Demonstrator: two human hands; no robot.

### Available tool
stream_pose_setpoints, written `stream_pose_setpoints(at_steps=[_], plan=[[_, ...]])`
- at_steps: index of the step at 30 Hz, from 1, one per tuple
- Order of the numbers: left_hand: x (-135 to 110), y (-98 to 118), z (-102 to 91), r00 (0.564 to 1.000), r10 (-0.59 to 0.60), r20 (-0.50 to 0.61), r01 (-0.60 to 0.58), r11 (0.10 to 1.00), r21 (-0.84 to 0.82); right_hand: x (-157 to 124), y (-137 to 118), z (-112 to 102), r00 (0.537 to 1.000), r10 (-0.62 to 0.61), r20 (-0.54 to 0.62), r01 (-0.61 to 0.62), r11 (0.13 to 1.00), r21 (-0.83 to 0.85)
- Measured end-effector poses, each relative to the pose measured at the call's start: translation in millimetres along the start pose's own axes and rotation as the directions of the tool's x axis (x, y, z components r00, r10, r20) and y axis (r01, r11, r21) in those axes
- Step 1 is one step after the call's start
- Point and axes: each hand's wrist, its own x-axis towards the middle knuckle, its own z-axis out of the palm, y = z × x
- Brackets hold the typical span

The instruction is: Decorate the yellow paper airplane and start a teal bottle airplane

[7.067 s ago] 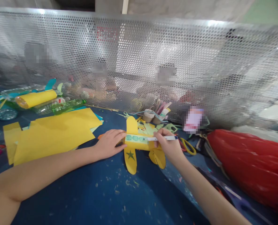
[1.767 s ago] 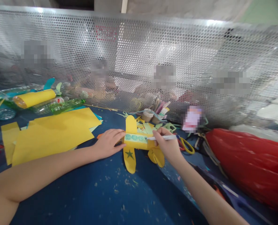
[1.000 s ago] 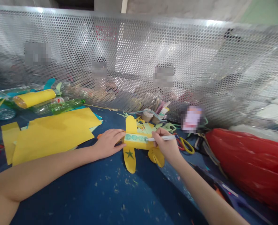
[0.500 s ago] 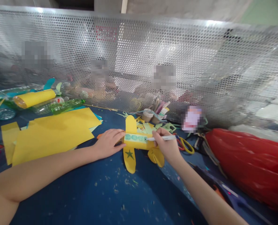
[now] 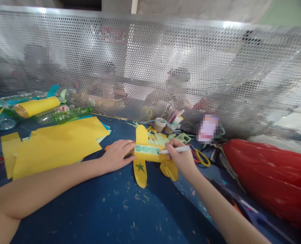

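Note:
A yellow paper airplane model (image 5: 150, 157) lies in front of me, with rounded wings, a dark star on the near wing and a pale strip (image 5: 147, 149) of green circles along its body. My left hand (image 5: 120, 154) grips the left end of the body, thumb below and fingers above. In my right hand (image 5: 178, 154) is a white marker pen (image 5: 183, 148), its dark tip at the right end of the row of circles. The fingers of that hand also rest by the tail, where rounded yellow pieces (image 5: 169, 170) stick out.
Yellow paper sheets (image 5: 59, 145) lie to the left, with plastic bottles (image 5: 71, 115) behind. Paper scraps (image 5: 160, 138), cups of pens (image 5: 167, 125) and a lit phone (image 5: 207, 128) stand beyond the model. Scissors (image 5: 202, 158) and a red plastic bag (image 5: 269, 176) are on the right. A perforated metal screen (image 5: 145, 64) runs behind.
The marker tip has shifted very slightly right and down on the pale strip. My left hand and the airplane model stay in place.

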Motion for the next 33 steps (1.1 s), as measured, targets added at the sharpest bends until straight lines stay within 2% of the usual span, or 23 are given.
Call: stream_pose_setpoints(at_steps=[4,8,12,17,19,23,26,28,30,33], plan=[[-0.1,-0.2,-0.2,1.000,-0.003,0.002,0.003,1.000,-0.006,-0.2,0.7,0.2,0.999,-0.012,-0.045,0.012,1.000,0.000],[-0.3,-0.6,0.2,1.000,-0.007,0.006,0.007,1.000,-0.004,-1.0,-2.6,0.2,1.000,0.000,-0.020,0.000,1.000,0.006],[0.0,-0.2,0.1,1.000,-0.009,0.013,0.009,1.000,-0.005,-1.1,-5.6,-0.3,0.997,-0.008,-0.080,0.008,1.000,-0.006],[0.0,0.6,-1.7,1.000,-0.009,0.018,0.009,1.000,-0.005,-0.8,-5.2,-0.5,1.000,-0.006,-0.010,0.006,1.000,0.028],[-0.2,0.6,-2.0,1.000,-0.012,0.010,0.013,1.000,-0.015,-0.3,-6.6,-2.4,1.000,-0.005,-0.026,0.007,0.997,0.079],[0.1,0.6,-1.2,0.995,-0.095,-0.008,0.094,0.995,-0.031,2.2,-15.1,-11.0,0.975,-0.047,-0.218,0.093,0.974,0.208],[0.7,1.3,-2.4,0.989,-0.145,-0.037,0.145,0.989,-0.014,6.5,-17.8,-17.1,0.912,-0.062,-0.405,0.147,0.972,0.183],[0.5,1.9,-5.6,0.986,-0.154,-0.065,0.153,0.988,-0.026,10.3,-13.0,-18.8,0.877,-0.047,-0.477,0.133,0.980,0.146],[-0.2,1.8,-10.3,0.977,-0.179,-0.114,0.171,0.982,-0.074,13.8,-3.6,-18.7,0.888,0.008,-0.460,0.067,0.987,0.146],[-0.7,-1.0,-16.6,0.940,-0.255,-0.229,0.213,0.958,-0.190,16.5,13.2,-17.6,0.941,0.065,-0.333,-0.018,0.990,0.142]])
